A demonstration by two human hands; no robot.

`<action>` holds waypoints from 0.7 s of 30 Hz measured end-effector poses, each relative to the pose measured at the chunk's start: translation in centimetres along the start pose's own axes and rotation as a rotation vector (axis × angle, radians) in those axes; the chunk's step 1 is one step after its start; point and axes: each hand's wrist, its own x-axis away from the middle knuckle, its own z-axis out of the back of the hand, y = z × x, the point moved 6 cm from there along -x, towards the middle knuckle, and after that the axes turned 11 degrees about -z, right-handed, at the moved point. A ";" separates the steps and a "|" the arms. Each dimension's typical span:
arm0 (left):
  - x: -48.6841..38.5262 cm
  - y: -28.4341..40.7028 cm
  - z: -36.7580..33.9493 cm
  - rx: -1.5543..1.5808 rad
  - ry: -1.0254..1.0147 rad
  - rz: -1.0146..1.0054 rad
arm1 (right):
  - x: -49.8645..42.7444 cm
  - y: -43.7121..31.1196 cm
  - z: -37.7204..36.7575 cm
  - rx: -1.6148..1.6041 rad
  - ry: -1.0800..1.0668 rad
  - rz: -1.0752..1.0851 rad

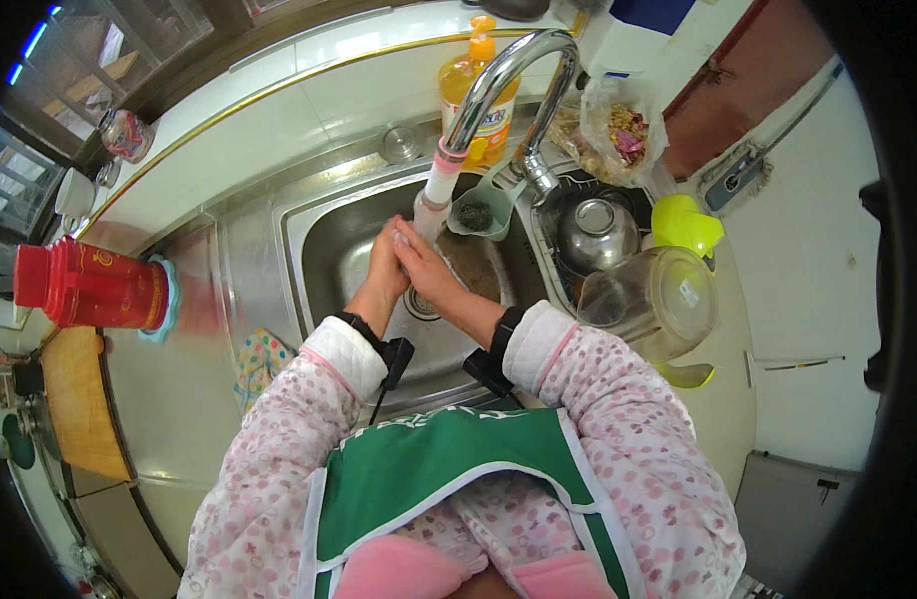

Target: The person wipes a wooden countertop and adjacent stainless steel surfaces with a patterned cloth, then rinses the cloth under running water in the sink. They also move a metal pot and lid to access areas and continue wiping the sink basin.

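Note:
My left hand (385, 258) and my right hand (430, 271) meet palm to palm over a stainless steel sink (346, 247). Their fingers point toward the wall, and whatever lies between the palms is hidden. Just beyond the fingertips hangs the pink and white nozzle (443, 176) of a curved chrome faucet (503, 64). Water seems to run from it onto my hands. Below them is the sink's drain (421, 305). To the right of the nozzle, a pale green strainer ladle or scoop (503, 213) holds a dark steel-wool scourer (475, 215).
Behind the faucet stands an orange dish-soap bottle (458, 82). Right of the sink are an upturned metal bowl (599, 236), a clear plastic container (683, 299) and a bag of scraps (627, 138). On the left counter are a red thermos (106, 288) and a dotted cloth (260, 363).

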 end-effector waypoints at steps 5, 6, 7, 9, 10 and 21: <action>2.1 -3.2 -1.7 -0.180 -0.057 0.053 | -3.1 -0.7 4.0 -0.019 0.066 -0.150; 2.5 -3.7 -2.1 -0.180 -0.049 0.108 | -3.2 -0.3 4.1 -0.250 0.048 -0.251; 2.7 -3.4 -2.6 -0.216 -0.104 0.102 | -3.1 -0.1 3.9 -0.342 -0.036 -0.350; 2.0 -0.8 -3.1 -0.128 -0.171 0.033 | -2.1 -1.7 2.5 -0.333 -0.172 -0.114; 1.0 0.7 -2.4 -0.147 -0.076 0.012 | -1.5 -1.9 2.1 -0.236 -0.131 -0.075; -1.2 3.2 -4.8 -0.347 -0.120 -0.043 | -3.5 -3.1 2.5 0.132 0.145 0.066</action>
